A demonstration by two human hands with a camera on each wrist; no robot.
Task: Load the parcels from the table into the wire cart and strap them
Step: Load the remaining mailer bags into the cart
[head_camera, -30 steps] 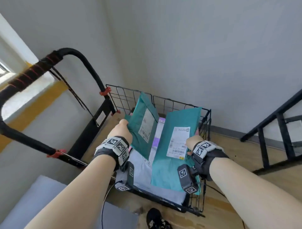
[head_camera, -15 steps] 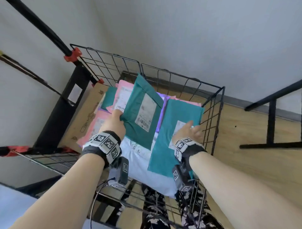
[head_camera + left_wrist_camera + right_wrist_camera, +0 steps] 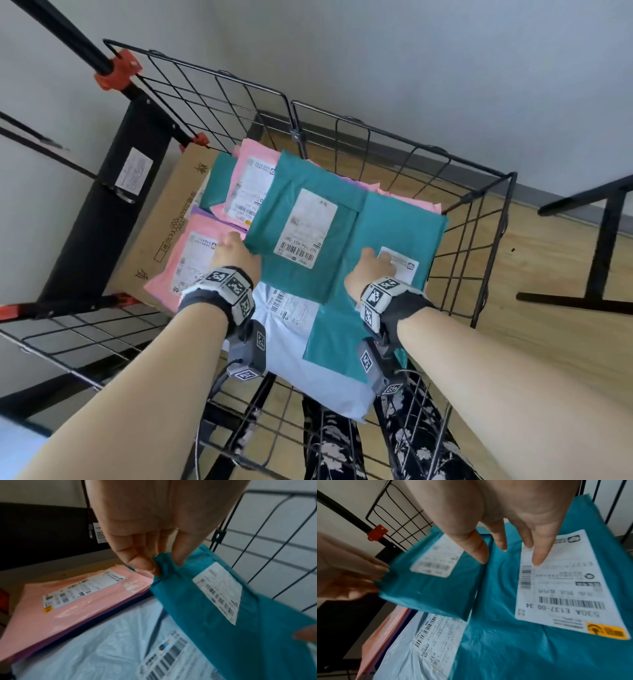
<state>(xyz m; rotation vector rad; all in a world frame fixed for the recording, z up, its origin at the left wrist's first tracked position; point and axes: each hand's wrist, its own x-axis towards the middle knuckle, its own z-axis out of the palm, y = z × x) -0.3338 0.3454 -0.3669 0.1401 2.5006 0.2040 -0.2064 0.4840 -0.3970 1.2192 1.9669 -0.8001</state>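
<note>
Wire cart (image 3: 479,219) on wooden floor (image 3: 548,274), against grey wall (image 3: 411,61).

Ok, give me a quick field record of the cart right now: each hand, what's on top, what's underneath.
left hand: pinches the corner of the smaller teal parcel
right hand: fingers straight, resting on the label of the larger teal parcel
underneath: white parcel, pink parcels, cardboard box
container: wire cart
strap: none seen over the parcels
</note>
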